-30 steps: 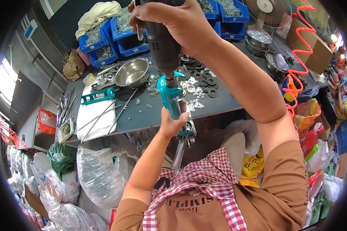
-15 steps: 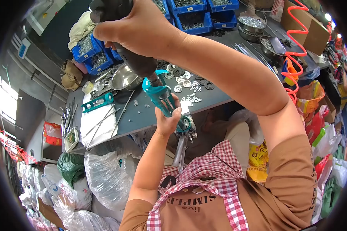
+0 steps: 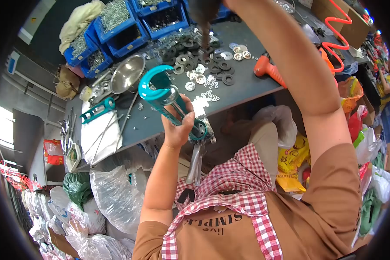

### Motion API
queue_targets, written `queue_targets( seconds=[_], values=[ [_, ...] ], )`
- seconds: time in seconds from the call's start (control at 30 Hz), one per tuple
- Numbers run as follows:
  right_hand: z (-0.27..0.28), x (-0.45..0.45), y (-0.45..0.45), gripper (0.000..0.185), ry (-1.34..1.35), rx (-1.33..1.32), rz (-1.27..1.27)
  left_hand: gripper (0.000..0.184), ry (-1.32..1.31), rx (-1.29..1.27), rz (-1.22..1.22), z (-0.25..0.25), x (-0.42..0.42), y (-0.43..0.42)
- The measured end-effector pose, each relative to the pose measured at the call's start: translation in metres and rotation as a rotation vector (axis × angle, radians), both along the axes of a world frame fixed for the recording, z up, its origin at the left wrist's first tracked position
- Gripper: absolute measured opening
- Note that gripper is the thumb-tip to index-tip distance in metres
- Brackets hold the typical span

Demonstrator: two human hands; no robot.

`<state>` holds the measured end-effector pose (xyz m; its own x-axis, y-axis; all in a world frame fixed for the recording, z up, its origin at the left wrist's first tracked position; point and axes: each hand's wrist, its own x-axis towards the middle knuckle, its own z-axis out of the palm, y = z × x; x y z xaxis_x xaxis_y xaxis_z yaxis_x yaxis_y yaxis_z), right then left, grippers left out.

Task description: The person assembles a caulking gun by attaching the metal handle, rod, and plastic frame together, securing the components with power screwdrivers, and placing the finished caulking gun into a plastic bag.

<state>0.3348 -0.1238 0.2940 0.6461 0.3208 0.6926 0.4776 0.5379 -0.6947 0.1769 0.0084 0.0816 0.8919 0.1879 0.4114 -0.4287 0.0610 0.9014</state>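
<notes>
My left hand (image 3: 177, 123) is wrapped around a teal caulking gun (image 3: 158, 91), holding it tilted over the bench's front edge. Its open cradle end faces up and away, and its metal handle (image 3: 196, 164) hangs down toward the apron. At the top edge a dark power drill (image 3: 205, 11) with a long bit is raised above the bench, blurred and apart from the caulking gun. My right hand (image 3: 235, 3) is mostly cut off by the frame, at the drill; its fingers are out of view. Washers (image 3: 199, 79) and small white nuts (image 3: 210, 93) lie beyond the caulking gun.
Blue bins (image 3: 117, 26) of small hardware line the back of the bench. A steel bowl (image 3: 128, 74), a teal frame part (image 3: 98, 110) and thin rods lie left. An orange-red tool (image 3: 271, 71) and a coiled red hose (image 3: 337, 39) are right. Plastic bags (image 3: 117, 199) fill the floor.
The drill has lifted off the caulking gun's top end and moved up and right with my right hand. My left hand still holds the caulking gun. The view has shifted.
</notes>
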Motion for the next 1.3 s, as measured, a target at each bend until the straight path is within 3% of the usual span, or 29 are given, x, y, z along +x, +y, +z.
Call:
queue_targets(
  seconds=[0.1, 0.17, 0.27, 0.63, 0.77, 0.83, 0.87, 0.9, 1.0, 1.1, 1.17, 1.23, 1.3],
  values=[
    [-0.100, 0.004, -0.013, 0.033, 0.046, -0.024, -0.049, 0.033, -0.002, 0.003, -0.019, -0.005, 0.001, 0.003],
    [-0.162, 0.014, -0.011, 0.035, 0.020, -0.030, -0.178, 0.039, -0.015, 0.040, -0.026, -0.009, 0.001, 0.005],
    [-0.195, 0.011, -0.014, 0.049, 0.042, -0.034, -0.157, 0.039, 0.009, 0.035, -0.012, -0.008, -0.001, 0.003],
    [-0.225, 0.001, 0.008, 0.054, -0.007, 0.039, -0.137, 0.038, -0.021, 0.054, -0.013, -0.004, 0.003, 0.002],
    [-0.224, 0.001, -0.003, 0.059, -0.206, -0.100, -0.168, 0.039, -0.048, 0.045, -0.022, -0.003, 0.003, 0.002],
    [-0.227, 0.034, -0.020, 0.056, -0.267, -0.237, -0.396, 0.039, -0.047, 0.047, -0.034, -0.004, 0.002, 0.003],
    [-0.225, 0.050, -0.026, 0.052, -0.179, -0.176, -0.406, 0.038, -0.037, 0.061, -0.029, -0.005, 0.001, 0.003],
    [-0.222, 0.068, -0.036, 0.050, -0.259, -0.200, -0.611, 0.038, -0.030, 0.072, -0.025, -0.005, 0.000, 0.003],
    [-0.214, 0.071, -0.057, 0.043, -0.059, -0.192, -0.675, 0.037, -0.030, 0.071, -0.012, -0.004, -0.001, 0.002],
    [-0.224, 0.048, -0.057, 0.052, -0.215, -0.073, -0.424, 0.037, -0.031, 0.050, -0.017, -0.003, 0.001, 0.000],
    [-0.225, 0.058, -0.057, 0.051, -0.248, -0.056, -0.464, 0.036, -0.020, 0.045, -0.008, -0.004, 0.000, 0.000],
    [-0.215, 0.074, -0.058, 0.050, -0.023, -0.247, -0.893, 0.036, -0.003, -0.017, -0.011, -0.003, -0.003, -0.002],
    [-0.215, 0.073, -0.056, 0.043, 0.008, -0.248, -0.870, 0.036, 0.009, -0.026, -0.005, -0.002, -0.003, -0.004]
  ],
)
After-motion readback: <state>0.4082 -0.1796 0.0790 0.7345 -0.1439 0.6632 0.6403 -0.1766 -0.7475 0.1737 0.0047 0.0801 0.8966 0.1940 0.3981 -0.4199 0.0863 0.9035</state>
